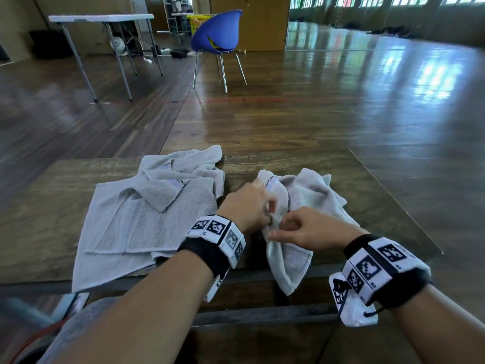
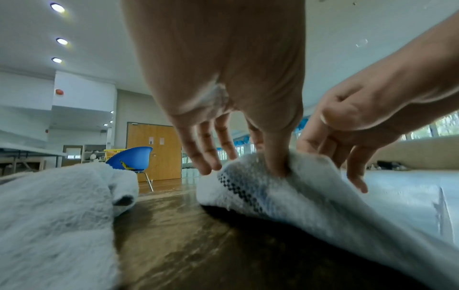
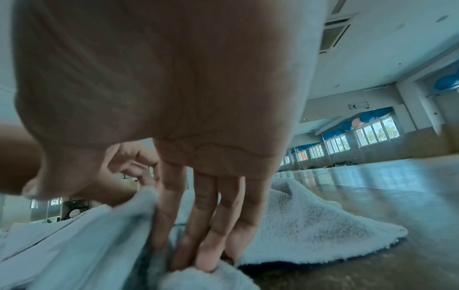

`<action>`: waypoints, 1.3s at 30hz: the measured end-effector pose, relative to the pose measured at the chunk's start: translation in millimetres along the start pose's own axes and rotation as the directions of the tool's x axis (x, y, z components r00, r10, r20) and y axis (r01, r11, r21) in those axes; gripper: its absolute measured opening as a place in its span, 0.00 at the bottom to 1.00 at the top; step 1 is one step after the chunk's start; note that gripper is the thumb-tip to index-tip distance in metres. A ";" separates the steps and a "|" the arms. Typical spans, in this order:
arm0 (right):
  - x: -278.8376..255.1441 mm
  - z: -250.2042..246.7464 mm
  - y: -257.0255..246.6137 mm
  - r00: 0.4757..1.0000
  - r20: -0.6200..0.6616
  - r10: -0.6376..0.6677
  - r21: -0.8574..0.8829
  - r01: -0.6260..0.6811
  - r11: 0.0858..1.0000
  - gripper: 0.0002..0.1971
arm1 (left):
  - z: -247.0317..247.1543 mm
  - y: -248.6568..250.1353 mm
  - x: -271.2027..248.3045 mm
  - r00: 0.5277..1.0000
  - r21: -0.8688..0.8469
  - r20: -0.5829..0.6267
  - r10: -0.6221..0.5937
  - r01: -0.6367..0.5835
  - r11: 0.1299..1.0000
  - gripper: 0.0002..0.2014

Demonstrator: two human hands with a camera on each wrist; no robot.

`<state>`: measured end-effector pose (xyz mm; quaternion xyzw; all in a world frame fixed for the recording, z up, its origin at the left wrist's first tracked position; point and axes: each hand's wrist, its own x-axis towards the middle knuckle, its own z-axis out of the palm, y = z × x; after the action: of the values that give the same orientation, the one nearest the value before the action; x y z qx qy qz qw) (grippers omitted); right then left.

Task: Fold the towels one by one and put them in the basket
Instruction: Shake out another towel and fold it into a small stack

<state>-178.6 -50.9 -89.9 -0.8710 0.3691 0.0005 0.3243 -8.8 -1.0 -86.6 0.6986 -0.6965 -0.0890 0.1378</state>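
Observation:
Two light grey towels lie on a brown table (image 1: 372, 206). The left towel (image 1: 147, 214) (image 2: 49, 215) is spread out with loose folds and is untouched. The right towel (image 1: 312, 190) (image 2: 310, 196) (image 3: 310, 225) is crumpled, and one end hangs over the table's front edge. Both hands work at its near left part. My left hand (image 1: 270, 208) (image 2: 248, 162) pinches a fold beside the dark dotted stripe, thumb pushed into the cloth. Just to its right, my right hand (image 1: 279, 227) (image 3: 174, 235) pinches the cloth between thumb and fingers.
A blue chair (image 1: 217, 35) stands on the wooden floor beyond the table, with a yellow basket (image 1: 198, 22) behind it. A white folding table (image 1: 102, 18) is at the back left. The floor stretches wide to the right.

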 end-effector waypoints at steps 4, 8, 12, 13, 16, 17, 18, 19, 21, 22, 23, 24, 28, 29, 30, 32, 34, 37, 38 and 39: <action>2.4 -3.8 -0.5 0.985 -0.172 -0.005 0.021 0.009 1.000 0.19 | -7.2 8.8 4.0 0.964 -0.140 -0.251 0.087 -0.125 0.982 0.07; 0.7 -20.6 -3.2 0.897 -0.433 -0.087 0.059 0.124 0.991 0.12 | -16.1 14.5 7.4 0.915 -0.120 -0.332 0.229 -0.282 0.952 0.10; -7.9 -35.0 -1.1 0.868 -0.446 -0.220 0.097 0.291 0.952 0.14 | -19.4 21.7 9.7 0.917 -0.242 -0.290 0.273 -0.346 0.906 0.14; -10.5 -36.8 0.6 0.865 -0.442 -0.237 0.094 0.308 0.947 0.12 | -18.4 23.4 10.1 0.932 -0.312 -0.269 0.242 -0.322 0.894 0.15; -17.7 -41.7 7.0 0.827 -0.492 -0.271 0.050 0.338 0.940 0.09 | -17.3 22.3 8.4 0.959 -0.405 -0.181 0.219 -0.276 0.872 0.19; -19.1 -43.8 9.6 0.806 -0.519 -0.284 0.020 0.343 0.939 0.10 | -17.4 19.2 8.4 0.960 -0.335 -0.164 0.226 -0.270 0.903 0.18; -20.4 -46.2 12.7 0.789 -0.541 -0.291 -0.002 0.344 0.939 0.10 | -18.3 15.8 9.1 0.961 -0.239 -0.158 0.228 -0.261 0.935 0.15; -21.9 -48.8 15.8 0.775 -0.560 -0.292 -0.016 0.343 0.939 0.08 | -20.2 12.3 10.6 0.965 -0.153 -0.161 0.208 -0.233 0.960 0.11; -25.2 -52.7 24.3 0.746 -0.601 -0.287 -0.050 0.324 0.945 0.07 | -22.7 6.9 14.1 0.969 -0.054 -0.214 0.127 -0.142 0.988 0.09; -26.7 -53.1 28.4 0.733 -0.620 -0.282 -0.071 0.305 0.950 0.07 | -22.8 5.4 14.4 0.963 -0.021 -0.262 0.068 -0.076 0.997 0.13; -27.7 -53.2 32.1 0.724 -0.635 -0.270 -0.089 0.278 0.956 0.08 | -22.8 3.9 14.7 0.952 -0.004 -0.306 0.001 -0.002 1.000 0.17; -28.5 -53.1 34.8 0.719 -0.646 -0.256 -0.101 0.251 0.963 0.09 | -22.7 2.6 15.2 0.940 0.003 -0.337 -0.054 0.059 0.998 0.18; -31.0 -52.5 36.9 0.727 -0.641 -0.248 -0.083 0.256 0.963 0.08 | -20.4 10.6 8.4 0.975 -0.090 -0.216 0.048 -0.069 0.994 0.22; -31.7 -51.3 35.1 0.744 -0.613 -0.264 -0.082 0.272 0.959 0.06 | -19.5 16.8 7.1 0.975 -0.143 -0.185 0.126 -0.154 0.978 0.22; -32.4 -49.4 32.6 0.764 -0.582 -0.278 -0.087 0.282 0.955 0.05 | -17.7 23.2 6.2 0.965 -0.184 -0.176 0.193 -0.225 0.957 0.19; -33.3 -45.5 27.6 0.789 -0.540 -0.293 -0.084 0.297 0.951 0.05 | -14.7 31.5 5.3 0.952 -0.233 -0.186 0.245 -0.284 0.930 0.10; -34.7 -45.9 25.6 0.792 -0.538 -0.288 -0.061 0.304 0.951 0.04 | -13.5 27.1 8.5 0.948 -0.207 -0.219 0.231 -0.276 0.938 0.14; -36.8 -56.6 31.6 0.773 -0.586 -0.245 -0.067 0.255 0.965 0.05 | -20.5 10.4 12.3 0.948 -0.032 -0.282 0.144 -0.159 0.987 0.25; -38.0 -61.5 36.1 0.760 -0.613 -0.216 -0.067 0.223 0.972 0.06 | -22.9 3.0 13.6 0.945 -0.002 -0.309 0.103 -0.109 0.994 0.28; -39.2 -66.5 41.1 0.745 -0.641 -0.187 -0.066 0.189 0.980 0.07 | -24.8 -3.8 14.3 0.939 0.009 -0.339 0.064 -0.065 0.998 0.30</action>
<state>-249.4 -84.6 -51.2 -0.8502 0.3685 -0.3314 0.1777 2.8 -13.6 -63.4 0.6800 -0.6849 0.0361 0.2593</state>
